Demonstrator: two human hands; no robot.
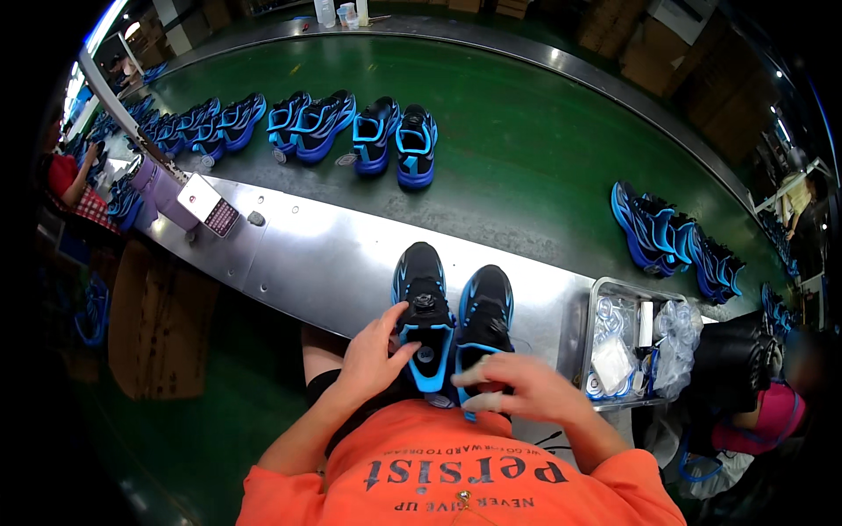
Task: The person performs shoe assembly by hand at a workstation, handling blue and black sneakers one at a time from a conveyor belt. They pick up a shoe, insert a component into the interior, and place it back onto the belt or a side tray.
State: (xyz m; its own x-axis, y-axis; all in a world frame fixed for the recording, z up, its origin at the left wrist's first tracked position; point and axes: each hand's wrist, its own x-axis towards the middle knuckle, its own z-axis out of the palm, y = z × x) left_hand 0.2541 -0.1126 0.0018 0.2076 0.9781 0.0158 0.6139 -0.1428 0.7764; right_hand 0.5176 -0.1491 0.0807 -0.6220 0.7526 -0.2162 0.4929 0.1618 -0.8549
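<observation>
Two black sneakers with bright blue trim stand side by side in front of me, toes pointing away, at the near edge of the metal ledge. My left hand (375, 355) grips the left sneaker (421, 273), thumb at the collar and fingers beside the lacing dial. A round pale mark shows on its insole. Over the opening of the right sneaker (488, 302) is my right hand (517, 384), slightly blurred, with pale coverings on the fingertips. Its thumb and fingers close around the heel collar, hiding part of it.
Matching sneakers (324, 127) line the green conveyor belt (509, 131) at left; more sneakers (653, 228) stand at right. A clear bin (589, 342) of small packets sits right of my hands. A purple bottle (158, 188) and a small keypad device (209, 206) stand on the metal ledge (324, 250).
</observation>
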